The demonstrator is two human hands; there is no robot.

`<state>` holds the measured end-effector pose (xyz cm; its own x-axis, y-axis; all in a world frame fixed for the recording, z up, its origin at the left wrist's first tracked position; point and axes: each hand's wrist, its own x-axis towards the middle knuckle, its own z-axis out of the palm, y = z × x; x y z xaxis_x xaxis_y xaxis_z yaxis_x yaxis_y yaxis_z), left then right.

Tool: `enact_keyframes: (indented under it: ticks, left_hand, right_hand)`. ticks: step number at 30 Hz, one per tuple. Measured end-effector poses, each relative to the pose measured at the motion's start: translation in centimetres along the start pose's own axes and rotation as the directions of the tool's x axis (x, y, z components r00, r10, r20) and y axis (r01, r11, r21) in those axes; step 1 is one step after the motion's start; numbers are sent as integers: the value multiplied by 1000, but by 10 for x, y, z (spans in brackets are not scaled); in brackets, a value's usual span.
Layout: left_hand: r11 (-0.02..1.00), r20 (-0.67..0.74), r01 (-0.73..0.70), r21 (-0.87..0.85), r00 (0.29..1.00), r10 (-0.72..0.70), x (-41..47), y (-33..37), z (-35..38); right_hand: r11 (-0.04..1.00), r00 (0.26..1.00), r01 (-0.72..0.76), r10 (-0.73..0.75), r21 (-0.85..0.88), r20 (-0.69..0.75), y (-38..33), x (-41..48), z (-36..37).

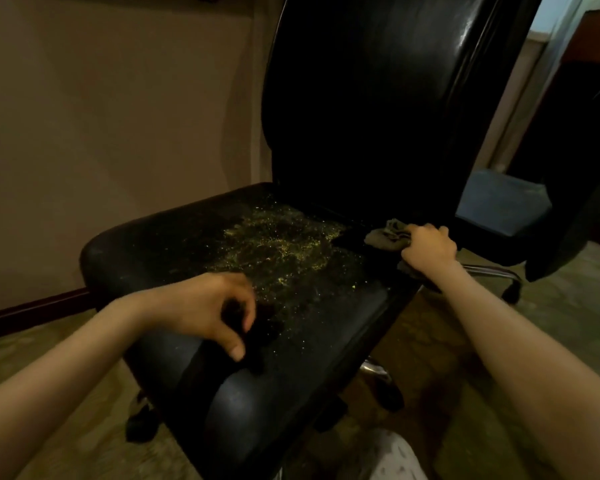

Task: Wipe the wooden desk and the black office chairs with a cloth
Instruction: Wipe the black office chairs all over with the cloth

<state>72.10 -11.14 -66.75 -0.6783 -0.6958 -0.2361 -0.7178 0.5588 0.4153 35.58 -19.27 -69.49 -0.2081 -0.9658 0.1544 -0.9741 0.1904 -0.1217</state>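
Curled tight round a bunched cloth (385,236), the right hand (428,245) holds it at the rear corner of the black chair seat (174,237), mid-right of the frame; the cloth looks soft and light, so a fistful should keep it. Lower left of centre, the left hand (201,306) curls over the seat's front; whether it pinches anything I cannot tell. No writing shows.
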Motion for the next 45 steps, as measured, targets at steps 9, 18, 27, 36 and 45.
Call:
enact_keyframes:
  ticks: [9,18,27,36,45]
  left_hand:
    - [998,-198,40,-41,979,-47,27,-6,-4]
    - [999,-254,-21,50,967,33,103,6,-19]
    - [991,-307,-107,78,943,126,132,14,-35]
    - [981,-300,-75,177,945,126,169,14,-26]
    - [735,-133,-73,674,967,219,201,54,-33]
  right_hand:
    - [999,999,-15,17,39,-47,-13,5,-2]
    - [985,988,154,-155,75,13,-73,-50,-3]
    - [989,995,11,3,147,-98,-32,-10,-30]
    - [998,999,-32,31,45,22,-12,11,3]
    - [915,895,306,-371,264,249,-50,-46,-15]
